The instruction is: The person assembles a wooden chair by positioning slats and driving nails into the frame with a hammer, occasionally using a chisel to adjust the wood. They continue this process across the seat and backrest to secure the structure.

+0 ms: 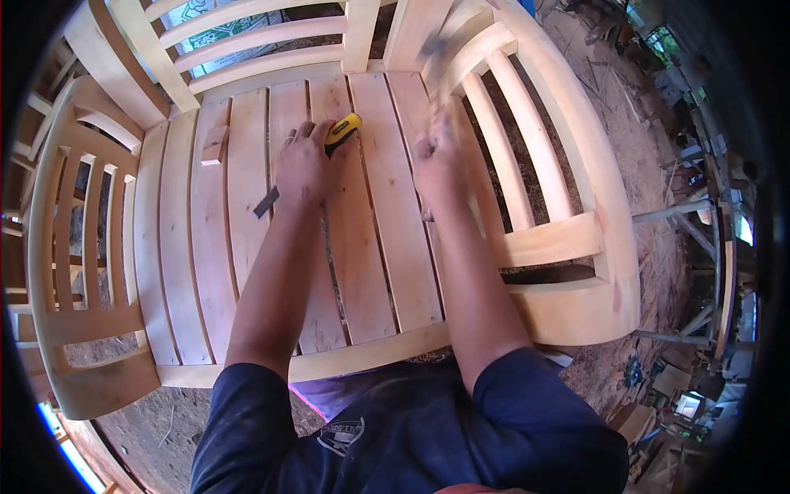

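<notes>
My left hand is closed around a chisel with a yellow and black handle. Its flat grey blade sticks out below the wrist, over the seat slats. Close to the right armrest, my right hand is wrapped round the handle of a hammer, which is smeared by motion with its dark head up near the backrest post. A small wooden block lies on the slats left of my left hand.
The slats belong to a wooden bench with a slatted backrest, a left armrest and a right armrest. Wood shavings and debris cover the ground at the right. Clutter and scrap wood stand beyond.
</notes>
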